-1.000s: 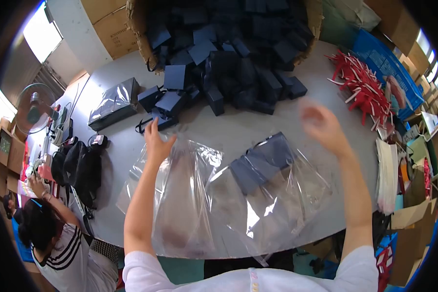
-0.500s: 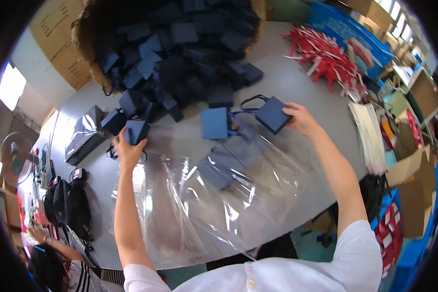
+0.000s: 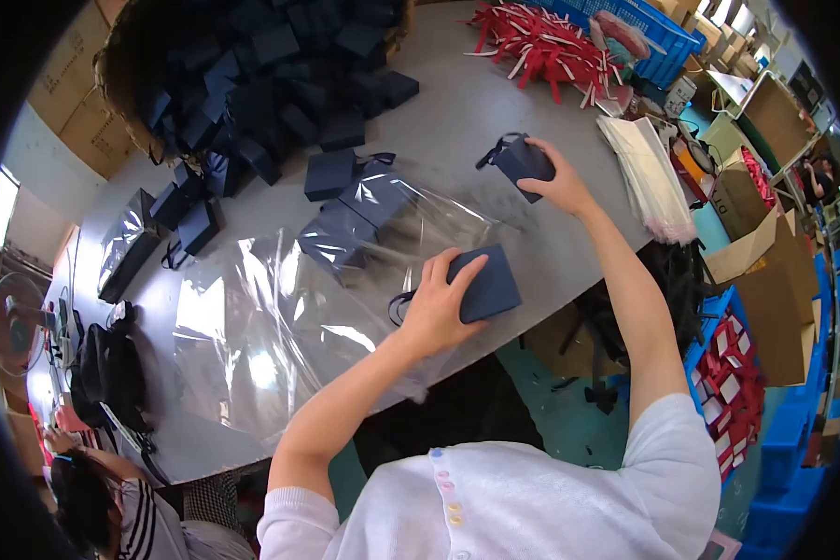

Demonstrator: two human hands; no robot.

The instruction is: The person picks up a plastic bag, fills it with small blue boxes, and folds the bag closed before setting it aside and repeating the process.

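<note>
My left hand (image 3: 439, 301) is wrapped round a navy blue box (image 3: 491, 284), near the table's front edge. A dark ribbon loop hangs out beside that wrist. Further back and to the right, my right hand (image 3: 560, 184) grips a smaller-looking navy box (image 3: 523, 166), its ribbon sticking out on the left. Between and left of the hands lies a large clear plastic bag (image 3: 252, 327), wrinkled and shiny. Several navy boxes (image 3: 334, 235) show through its upper part. Just behind the bag sits another navy box (image 3: 329, 175) with a ribbon.
A wide basket (image 3: 112, 79) spills many navy boxes at the back. Loose navy boxes (image 3: 196, 228) and a plastic-wrapped dark package (image 3: 128, 245) lie left. Red-and-white ribbons (image 3: 541, 42) and a white strip bundle (image 3: 646, 177) are right. Another person (image 3: 93, 495) sits lower left.
The view has turned right. My left hand has gone from the boxes at the left across the bag to the front edge, gripping a box. My right hand still holds one, now turned.
</note>
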